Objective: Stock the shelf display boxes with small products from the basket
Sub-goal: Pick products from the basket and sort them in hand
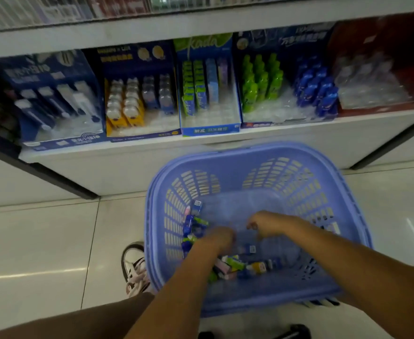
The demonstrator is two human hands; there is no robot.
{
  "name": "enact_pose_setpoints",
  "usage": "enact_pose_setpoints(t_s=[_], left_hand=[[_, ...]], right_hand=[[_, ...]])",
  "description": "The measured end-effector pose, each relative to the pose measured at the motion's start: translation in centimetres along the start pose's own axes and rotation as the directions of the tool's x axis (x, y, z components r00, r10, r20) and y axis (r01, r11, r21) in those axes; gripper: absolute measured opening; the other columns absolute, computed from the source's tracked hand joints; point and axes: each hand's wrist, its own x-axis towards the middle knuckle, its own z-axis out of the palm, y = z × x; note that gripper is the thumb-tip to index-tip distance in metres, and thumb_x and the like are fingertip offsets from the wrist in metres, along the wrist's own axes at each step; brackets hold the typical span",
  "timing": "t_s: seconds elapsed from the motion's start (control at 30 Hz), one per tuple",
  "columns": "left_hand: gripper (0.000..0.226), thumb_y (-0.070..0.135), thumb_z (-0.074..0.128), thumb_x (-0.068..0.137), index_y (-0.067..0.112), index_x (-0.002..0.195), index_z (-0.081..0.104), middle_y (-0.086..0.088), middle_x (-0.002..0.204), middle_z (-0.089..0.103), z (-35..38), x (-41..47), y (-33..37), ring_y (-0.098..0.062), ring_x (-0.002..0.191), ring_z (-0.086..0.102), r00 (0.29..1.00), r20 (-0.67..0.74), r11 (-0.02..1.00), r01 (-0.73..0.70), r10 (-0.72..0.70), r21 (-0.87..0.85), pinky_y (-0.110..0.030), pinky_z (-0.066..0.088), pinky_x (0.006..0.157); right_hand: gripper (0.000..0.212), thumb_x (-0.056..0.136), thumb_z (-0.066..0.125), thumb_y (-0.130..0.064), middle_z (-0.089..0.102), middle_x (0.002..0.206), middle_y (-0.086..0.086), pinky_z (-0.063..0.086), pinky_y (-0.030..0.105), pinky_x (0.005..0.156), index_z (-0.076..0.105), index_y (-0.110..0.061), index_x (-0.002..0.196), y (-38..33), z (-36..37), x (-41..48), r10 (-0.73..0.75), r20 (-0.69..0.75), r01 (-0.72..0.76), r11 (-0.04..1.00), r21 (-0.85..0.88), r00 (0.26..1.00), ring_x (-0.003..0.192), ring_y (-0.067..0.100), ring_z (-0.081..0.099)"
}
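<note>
Down in the basket (250, 149), left hand (219, 238) and right hand (266, 223) maybe touch products (235, 264) — grips blurred, cannot tell.

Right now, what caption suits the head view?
Left hand and right hand reach among small boxed products in a blue plastic basket below partly filled shelf display boxes.

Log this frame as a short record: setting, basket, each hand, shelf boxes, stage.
setting: shop, low shelf, tiled floor
basket: on the floor before the shelf, small products heaped along its left and near sides
left hand: down among the products, grip hidden
right hand: inside the basket, fingers curled down, hold unclear from blur
display boxes: in a row on the shelf, partly filled
stage: picking from basket
</note>
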Motion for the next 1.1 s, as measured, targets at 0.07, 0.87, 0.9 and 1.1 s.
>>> enact_pose_setpoints(t_s=[0.07,0.87,0.9,1.1], left_hand=[[0.036,0.015,0.059,0.09,0.0,0.123,0.056,-0.019,0.128,0.056,2.0,0.9,-0.6,-0.032,0.113,0.056,0.995,0.09,0.993,0.019,-0.029,0.113,-0.038,0.046,0.095],[0.026,0.007,0.07,0.083,0.008,0.063,0.053,-0.008,0.059,0.047,1.1,3.5,-1.2,-0.017,0.055,0.046,0.993,0.001,0.552,0.067,-0.119,-0.831,-0.029,0.04,0.056],[0.023,0.005,0.069,0.084,0.008,0.066,0.054,-0.008,0.062,0.047,0.9,3.3,-1.2,-0.017,0.056,0.046,0.994,0.034,0.466,0.076,-0.099,-0.882,-0.03,0.041,0.057],[0.003,0.009,0.062,0.09,0.007,0.092,0.062,-0.003,0.072,0.065,-1.6,1.5,-0.8,-0.015,0.069,0.063,0.998,0.06,0.096,0.058,0.012,-0.994,-0.037,0.055,0.083]], right_hand=[[0.048,0.085,0.067,-0.013,0.055,0.132,0.012,0.042,0.036,0.1,0.053,-0.008,0.131,0.5,1.7,1.7,-0.034,0.045,0.035,0.999,-0.029,0.998,0.119,0.028,0.052],[0.028,0.078,0.074,-0.008,0.065,0.113,0.017,0.046,0.033,0.075,0.068,0.002,0.103,5.1,4.0,2.9,0.026,0.317,-0.014,0.999,-0.041,0.948,0.097,0.034,0.061],[0.027,0.078,0.075,-0.011,0.065,0.108,0.015,0.045,0.033,0.075,0.068,0.0,0.101,5.1,4.5,2.8,0.05,0.334,-0.018,0.995,-0.099,0.941,0.093,0.033,0.06],[0.038,0.081,0.072,-0.014,0.057,0.116,0.014,0.045,0.033,0.073,0.06,-0.002,0.115,4.8,5.1,1.9,0.158,0.306,-0.159,0.987,-0.02,0.939,0.102,0.032,0.059]])
